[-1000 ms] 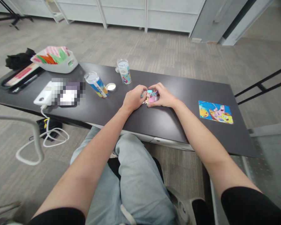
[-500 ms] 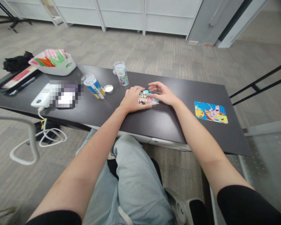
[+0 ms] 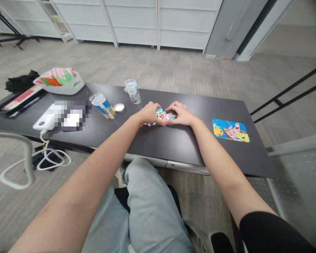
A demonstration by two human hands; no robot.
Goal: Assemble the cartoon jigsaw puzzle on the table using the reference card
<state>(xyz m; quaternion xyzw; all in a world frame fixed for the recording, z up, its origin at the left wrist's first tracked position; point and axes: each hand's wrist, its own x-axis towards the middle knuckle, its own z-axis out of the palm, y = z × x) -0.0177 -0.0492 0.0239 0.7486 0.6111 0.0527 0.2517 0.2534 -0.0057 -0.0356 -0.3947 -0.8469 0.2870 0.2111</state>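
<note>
Colourful jigsaw puzzle pieces (image 3: 166, 115) show between my two hands on the dark table, some of them joined together. My left hand (image 3: 150, 114) curls round their left side, thumb and fingers closed on them. On the right side, the bent fingers and thumb of my right hand (image 3: 181, 113) hold the edge of the same pieces. A few loose pieces (image 3: 149, 124) peek out below my left hand; the rest of that pile is hidden. Off to the right lies a flat blue picture sheet (image 3: 231, 130) with yellow and pink cartoon figures.
Left of my hands stand a clear-topped blue canister (image 3: 102, 105), a round lid (image 3: 119, 107) and a second canister (image 3: 133, 91). Farther left are a white device (image 3: 46, 117) with a cable, a blurred-out item and a white basket (image 3: 76, 84). The table (image 3: 171, 144) ends near my knees.
Both hands have closed in round the puzzle pieces, the right one coming down onto their edge. Loose pieces now show below my left hand. The camera view has tilted up slightly.
</note>
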